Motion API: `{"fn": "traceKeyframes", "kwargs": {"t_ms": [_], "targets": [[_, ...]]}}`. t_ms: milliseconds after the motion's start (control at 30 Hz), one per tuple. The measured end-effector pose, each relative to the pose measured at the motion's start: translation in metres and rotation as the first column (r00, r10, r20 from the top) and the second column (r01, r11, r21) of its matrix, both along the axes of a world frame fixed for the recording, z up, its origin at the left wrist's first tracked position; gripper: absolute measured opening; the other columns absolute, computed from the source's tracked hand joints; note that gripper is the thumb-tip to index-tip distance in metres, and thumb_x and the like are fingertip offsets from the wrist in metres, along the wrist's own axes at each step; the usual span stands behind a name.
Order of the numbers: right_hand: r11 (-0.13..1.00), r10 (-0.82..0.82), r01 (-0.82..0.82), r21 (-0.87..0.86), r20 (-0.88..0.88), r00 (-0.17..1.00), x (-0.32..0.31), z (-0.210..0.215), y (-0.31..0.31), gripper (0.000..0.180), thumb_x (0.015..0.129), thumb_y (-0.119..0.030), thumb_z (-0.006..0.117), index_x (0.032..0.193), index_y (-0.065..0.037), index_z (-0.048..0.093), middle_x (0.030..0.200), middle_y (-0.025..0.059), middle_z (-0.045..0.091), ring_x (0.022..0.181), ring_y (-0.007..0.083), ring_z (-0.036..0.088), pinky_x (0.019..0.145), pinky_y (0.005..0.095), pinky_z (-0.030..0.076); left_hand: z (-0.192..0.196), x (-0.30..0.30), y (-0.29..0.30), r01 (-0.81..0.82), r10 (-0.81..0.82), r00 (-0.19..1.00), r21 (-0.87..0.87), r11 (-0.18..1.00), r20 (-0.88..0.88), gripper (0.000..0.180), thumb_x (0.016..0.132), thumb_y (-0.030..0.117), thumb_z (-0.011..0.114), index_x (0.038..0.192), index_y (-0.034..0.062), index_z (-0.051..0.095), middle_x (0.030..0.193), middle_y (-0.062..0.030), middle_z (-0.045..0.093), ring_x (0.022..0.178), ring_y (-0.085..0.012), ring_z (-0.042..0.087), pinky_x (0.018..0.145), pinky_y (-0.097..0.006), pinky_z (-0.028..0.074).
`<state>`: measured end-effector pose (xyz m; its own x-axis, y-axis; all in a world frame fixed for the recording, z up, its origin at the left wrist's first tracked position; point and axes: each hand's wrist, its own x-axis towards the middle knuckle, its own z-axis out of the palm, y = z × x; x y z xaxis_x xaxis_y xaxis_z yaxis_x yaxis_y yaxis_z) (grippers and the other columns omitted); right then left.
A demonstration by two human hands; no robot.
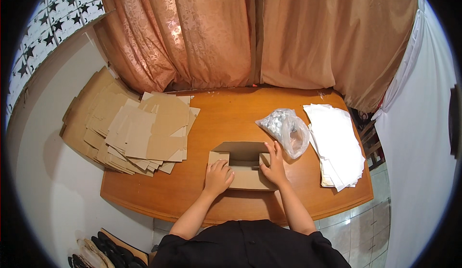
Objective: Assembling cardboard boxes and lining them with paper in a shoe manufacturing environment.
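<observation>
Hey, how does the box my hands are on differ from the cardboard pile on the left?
The box is folded up with its top open, while the cardboard pile lies flat. Your left hand and right hand touch the box, while neither touches the pile. The box is one item; the pile has many overlapping pieces. Both are brown cardboard.

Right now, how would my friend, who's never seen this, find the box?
Look for the big brown wooden table. Near its front edge, around the middle, between the cardboard pile on the left and the white papers on the right, sits a brown cardboard box, open on top. Unlike that flat pile, it's folded up with standing walls.
</observation>
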<state>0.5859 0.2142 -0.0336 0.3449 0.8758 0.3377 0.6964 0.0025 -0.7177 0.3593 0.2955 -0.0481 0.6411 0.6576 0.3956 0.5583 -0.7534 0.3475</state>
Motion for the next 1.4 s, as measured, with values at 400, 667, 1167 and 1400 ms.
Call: {"fn": "traceKeyframes", "kwargs": {"t_ms": [400, 667, 1167, 1400], "targets": [[0.988, -0.081, 0.075, -0.132, -0.036, 0.996, 0.006, -0.009, -0.004, 0.099, 0.057, -0.019, 0.079, 0.14, -0.015, 0.026, 0.141, 0.0246, 0.022, 0.13, 0.0416, 0.023, 0.106, 0.0475, 0.025, -0.002, -0.007, -0.009, 0.019, -0.025, 0.989, 0.043, 0.999, 0.144, 0.018, 0.077, 0.018, 0.061, 0.09, 0.0073, 0.064, 0.102, -0.0094, 0.057, 0.102, -0.0265, 0.053, 0.091, -0.042, 0.033], [0.977, -0.095, 0.1, -0.187, 0.035, 0.995, 0.004, -0.011, -0.007, 0.089, 0.054, -0.016, 0.082, 0.132, -0.015, 0.04, 0.133, 0.0152, 0.035, 0.127, 0.0364, 0.029, 0.105, 0.045, 0.026, -0.005, -0.006, -0.006, 0.021, -0.027, 0.991, 0.053, 0.998, 0.132, 0.015, 0.075, 0.017, 0.061, 0.088, 0.0089, 0.063, 0.104, -0.0078, 0.056, 0.108, -0.025, 0.05, 0.094, -0.045, 0.031], [0.999, -0.015, 0.01, -0.031, -0.197, 0.98, 0.018, -0.034, -0.029, 0.048, 0.063, -0.024, 0.081, 0.101, -0.006, 0.059, 0.121, 0.0162, 0.045, 0.117, 0.0314, 0.043, 0.095, 0.0392, 0.039, 0.01, -0.006, 0.022, -0.135, 0.152, 0.952, -0.081, 0.988, 0.267, 0.071, 0.08, 0.031, 0.063, 0.138, 0.0053, 0.032, 0.14, -0.0179, 0.034, 0.127, -0.0353, 0.034, 0.103, -0.048, 0.027], [0.972, -0.192, 0.179, -0.15, -0.077, 0.978, 0.003, -0.017, -0.033, 0.067, 0.062, -0.021, 0.081, 0.118, -0.003, 0.049, 0.122, 0.0183, 0.043, 0.117, 0.0327, 0.043, 0.097, 0.0389, 0.039, 0.003, -0.004, 0.023, -0.27, 0.235, 0.962, -0.334, 0.903, -0.141, 0.098, 0.072, 0.044, 0.072, 0.144, 0.0066, 0.017, 0.144, -0.0186, 0.029, 0.131, -0.0359, 0.033, 0.103, -0.051, 0.032]]}}
